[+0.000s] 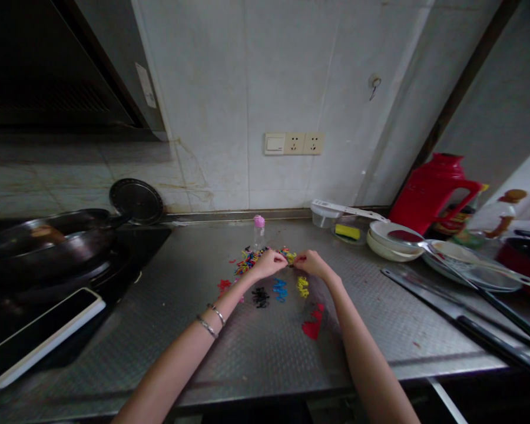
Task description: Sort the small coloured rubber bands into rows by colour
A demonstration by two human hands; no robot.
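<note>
A heap of small mixed-colour bands, like little rubber bands (246,261), lies on the metal counter. My left hand (269,264) is over the heap's right part, fingertips pinched together. Facing it, my right hand (312,264) is also pinched, beside some yellow bands at the heap's right end. What either pinch holds is too small to make out. Nearer me lie separate little piles: red bands (223,286), black bands (260,297), blue bands (280,290) and yellow bands (302,287). My left forearm partly hides a pink pile. Behind the heap stands a small clear bottle with a pink cap (259,222).
Red torn pieces (312,324) lie near my right forearm. At left are a wok (48,247) and a phone-like white-edged slab (48,335). To the right are a yellow sponge (347,232), stacked bowls (391,250), a knife (424,294) and a red thermos (433,194).
</note>
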